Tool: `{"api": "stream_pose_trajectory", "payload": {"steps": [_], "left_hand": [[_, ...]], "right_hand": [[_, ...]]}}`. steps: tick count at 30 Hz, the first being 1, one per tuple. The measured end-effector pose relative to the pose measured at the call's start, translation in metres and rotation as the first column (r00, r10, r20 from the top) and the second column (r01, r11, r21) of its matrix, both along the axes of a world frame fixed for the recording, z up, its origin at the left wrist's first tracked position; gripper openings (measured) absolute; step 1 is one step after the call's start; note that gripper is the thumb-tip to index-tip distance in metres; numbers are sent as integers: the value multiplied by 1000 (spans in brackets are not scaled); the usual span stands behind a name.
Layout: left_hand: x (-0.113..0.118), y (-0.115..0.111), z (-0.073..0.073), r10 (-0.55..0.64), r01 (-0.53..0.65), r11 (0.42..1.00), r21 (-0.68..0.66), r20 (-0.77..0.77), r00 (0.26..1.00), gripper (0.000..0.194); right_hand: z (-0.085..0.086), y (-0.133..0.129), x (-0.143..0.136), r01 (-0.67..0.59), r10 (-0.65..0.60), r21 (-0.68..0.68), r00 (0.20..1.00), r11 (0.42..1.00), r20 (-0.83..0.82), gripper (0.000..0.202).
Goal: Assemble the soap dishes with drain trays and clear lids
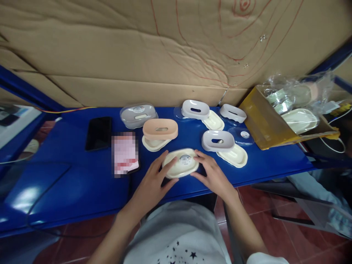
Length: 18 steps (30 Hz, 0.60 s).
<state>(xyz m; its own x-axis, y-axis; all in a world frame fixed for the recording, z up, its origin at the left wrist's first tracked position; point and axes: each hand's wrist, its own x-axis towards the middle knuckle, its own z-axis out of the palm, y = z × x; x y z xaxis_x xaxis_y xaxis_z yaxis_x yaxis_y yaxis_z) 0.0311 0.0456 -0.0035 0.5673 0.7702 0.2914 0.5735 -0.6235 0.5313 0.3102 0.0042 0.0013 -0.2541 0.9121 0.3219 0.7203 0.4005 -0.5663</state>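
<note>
while the left hand (154, 183) and right hand (213, 174) are clamping the cream soap box (180, 163) from both ends at the near edge of the blue table (68, 183), they are doing well pressing its clear lid evenly, fingertips spread, keeping it level.

Glossy blue table (68, 183) w/ light glare at left; creased brown cardboard wall (110, 55) w/ red pen lines behind; reddish tiled floor (264, 205) below.
</note>
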Motion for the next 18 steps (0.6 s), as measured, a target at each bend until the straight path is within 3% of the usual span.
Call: {"api": "stream_pose_trajectory", "payload": {"steps": [7,18], "left_hand": [[-5,0,-3,39,-37,999,-33,54,998,63],[-8,-3,0,96,-84,991,-105,113,989,60]], "right_hand": [[5,-2,-1,-49,42,64,993,997,111,58],[7,-3,-2,-85,74,107,992,991,103,60]]}}
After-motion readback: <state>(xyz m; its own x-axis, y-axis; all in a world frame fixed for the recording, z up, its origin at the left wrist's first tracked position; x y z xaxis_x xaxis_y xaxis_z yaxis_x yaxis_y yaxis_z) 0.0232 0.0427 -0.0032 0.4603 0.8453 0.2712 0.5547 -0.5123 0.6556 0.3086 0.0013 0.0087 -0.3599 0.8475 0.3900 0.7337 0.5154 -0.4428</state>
